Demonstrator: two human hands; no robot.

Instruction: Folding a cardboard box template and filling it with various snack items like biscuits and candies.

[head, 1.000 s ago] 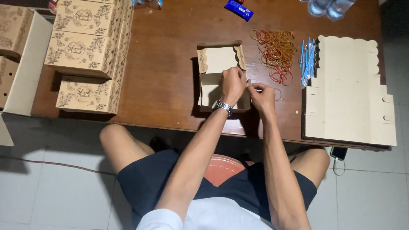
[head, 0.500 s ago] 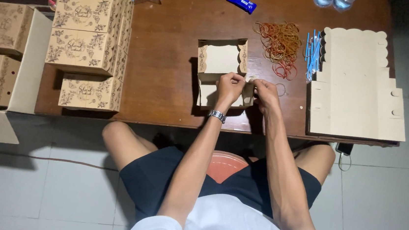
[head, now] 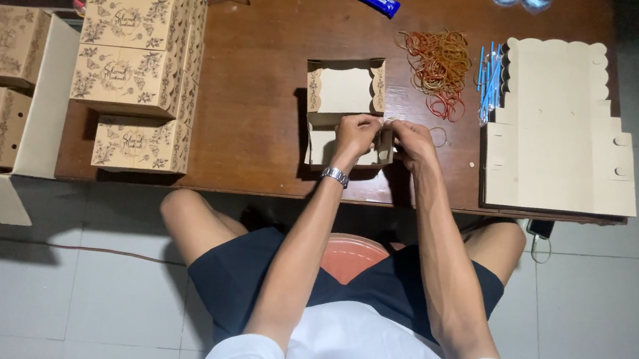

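1. Here, both hands meet over an open box (head: pixel 344 101) lying mid-tabletop (head: pixel 266 82).
2. The left hand (head: pixel 356 134) pinches the box's right front corner, fingers closed on the cardboard.
3. The right hand (head: pixel 411 139) pinches the same corner; what else it grips, I cannot tell.
4. Rubber bands (head: pixel 437 63) and flat blanks (head: pixel 559 131) lie to the right; finished boxes (head: pixel 134 55) are stacked to the left.

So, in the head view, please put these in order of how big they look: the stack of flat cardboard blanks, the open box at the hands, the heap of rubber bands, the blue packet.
1. Stack of flat cardboard blanks, clearly largest.
2. Open box.
3. Heap of rubber bands.
4. Blue packet, smallest.
All lie on the same table, so nearness hardly changes the ranking.
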